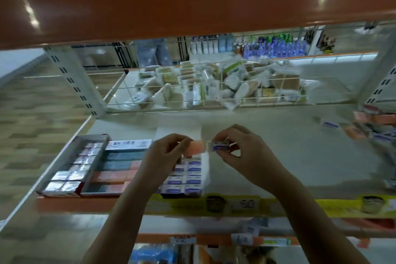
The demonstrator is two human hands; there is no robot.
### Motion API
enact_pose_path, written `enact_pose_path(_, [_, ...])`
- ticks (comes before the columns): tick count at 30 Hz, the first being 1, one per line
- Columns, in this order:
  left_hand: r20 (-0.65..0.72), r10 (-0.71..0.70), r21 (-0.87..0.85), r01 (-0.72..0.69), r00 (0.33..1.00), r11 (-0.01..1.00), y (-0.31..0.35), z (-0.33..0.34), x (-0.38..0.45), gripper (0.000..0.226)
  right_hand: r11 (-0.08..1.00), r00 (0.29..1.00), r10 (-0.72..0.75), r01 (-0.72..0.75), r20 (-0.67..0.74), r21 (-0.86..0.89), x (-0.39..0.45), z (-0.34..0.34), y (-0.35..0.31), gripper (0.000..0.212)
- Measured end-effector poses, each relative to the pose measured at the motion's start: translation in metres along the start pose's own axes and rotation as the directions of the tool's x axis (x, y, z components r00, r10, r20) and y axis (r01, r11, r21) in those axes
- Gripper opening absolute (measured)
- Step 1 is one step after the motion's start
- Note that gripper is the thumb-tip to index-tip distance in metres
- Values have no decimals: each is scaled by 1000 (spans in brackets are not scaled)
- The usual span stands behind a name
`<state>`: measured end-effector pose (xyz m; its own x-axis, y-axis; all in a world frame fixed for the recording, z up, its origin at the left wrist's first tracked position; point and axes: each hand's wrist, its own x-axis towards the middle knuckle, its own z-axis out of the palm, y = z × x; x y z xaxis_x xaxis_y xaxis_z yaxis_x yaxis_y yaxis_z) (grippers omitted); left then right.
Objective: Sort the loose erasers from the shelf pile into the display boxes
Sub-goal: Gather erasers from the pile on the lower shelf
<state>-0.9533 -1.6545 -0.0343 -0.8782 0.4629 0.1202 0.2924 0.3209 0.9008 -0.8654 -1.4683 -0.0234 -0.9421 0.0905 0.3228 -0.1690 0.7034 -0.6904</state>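
Left hand (166,152) pinches a small pink rubber eraser (194,147); right hand (242,152) pinches a small white eraser with a blue-purple paper sleeve (220,146). Both are held in the air, just apart, above the white open display box of blue-sleeved erasers (188,178) near the front edge of the cream shelf (278,156).

Risks, as I judge them: wrong-box drop, since the pink eraser hovers over the blue-sleeved box while the pink-and-teal box (116,169) sits just left. The fingertip pinch is light, so a slip could send an eraser over the front edge onto lower shelves. The white box looks nearly full; forcing one in may knock out neighbours. The frame is motion-blurred, so exact fit is unclear.

Around: a grey box of foil-wrapped erasers (72,167) at the front-left corner; the loose eraser pile (368,128) at the right edge, well apart from the boxes, so a long reach. A wire basket of packets (214,85) stands behind. The orange upper shelf (192,2) overhangs, limiting headroom. A yellow price strip (246,204) runs along the front edge.
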Motion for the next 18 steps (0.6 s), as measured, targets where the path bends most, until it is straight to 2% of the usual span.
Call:
enact_pose_path(4, [38,35,123,-39,999,992,-25,-46,-6,13,999,997,-18,21,72,-46,13,40,-23,17])
enact_pose_path(9, [94,37,189,-54,995,980,-52,-87,-8,15,993,990,-7,23,144,-116,23,84,-42,17])
enact_pose_path(18, [118,16,148,-34,993,988,-73,-120,-9,15,994,961,87,-68,262,-84,32,131,-56,15])
